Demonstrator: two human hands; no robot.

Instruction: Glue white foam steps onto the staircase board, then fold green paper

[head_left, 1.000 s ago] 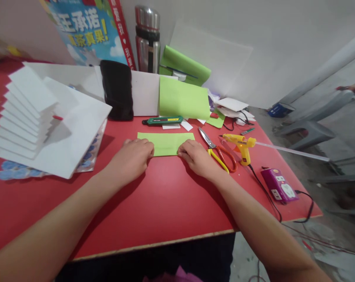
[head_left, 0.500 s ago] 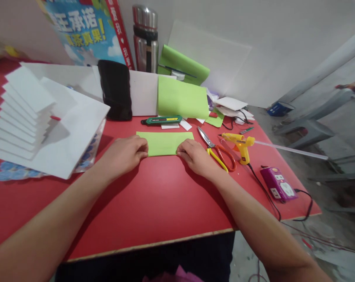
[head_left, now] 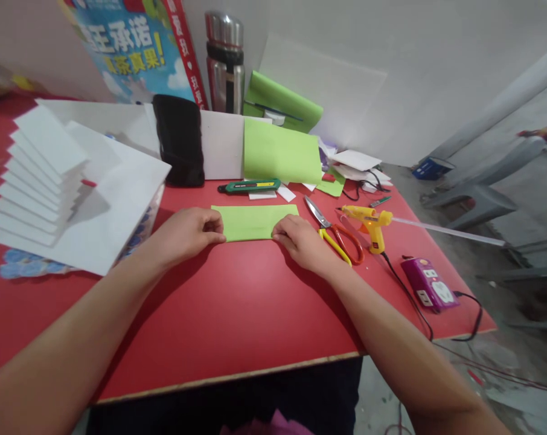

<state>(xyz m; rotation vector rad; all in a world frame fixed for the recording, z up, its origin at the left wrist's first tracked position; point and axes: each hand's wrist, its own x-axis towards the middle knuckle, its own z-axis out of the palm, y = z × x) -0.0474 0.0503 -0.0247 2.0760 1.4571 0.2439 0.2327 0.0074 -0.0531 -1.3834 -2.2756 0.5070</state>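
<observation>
A folded strip of light green paper (head_left: 253, 221) lies flat on the red table (head_left: 237, 302) between my hands. My left hand (head_left: 194, 232) pinches its lower left corner, thumb along the near edge and fingers curled above. At the lower right corner my right hand (head_left: 296, 238) has its thumb and fingers closed on the edge. Just beyond the paper lies a green utility knife (head_left: 249, 186). Scissors (head_left: 332, 228) with one yellow and one orange handle rest right of my right hand.
A yellow glue gun (head_left: 371, 225) and a purple power socket box (head_left: 430, 284) sit to the right, cords trailing. White boards (head_left: 119, 199) are stacked left. Behind stand a black phone-like object (head_left: 178, 142), a larger green sheet (head_left: 280, 151) and a steel thermos (head_left: 225, 66).
My left hand has shifted slightly left along the paper's near edge, its thumb and fingers a little further apart. My right hand stays at the right corner.
</observation>
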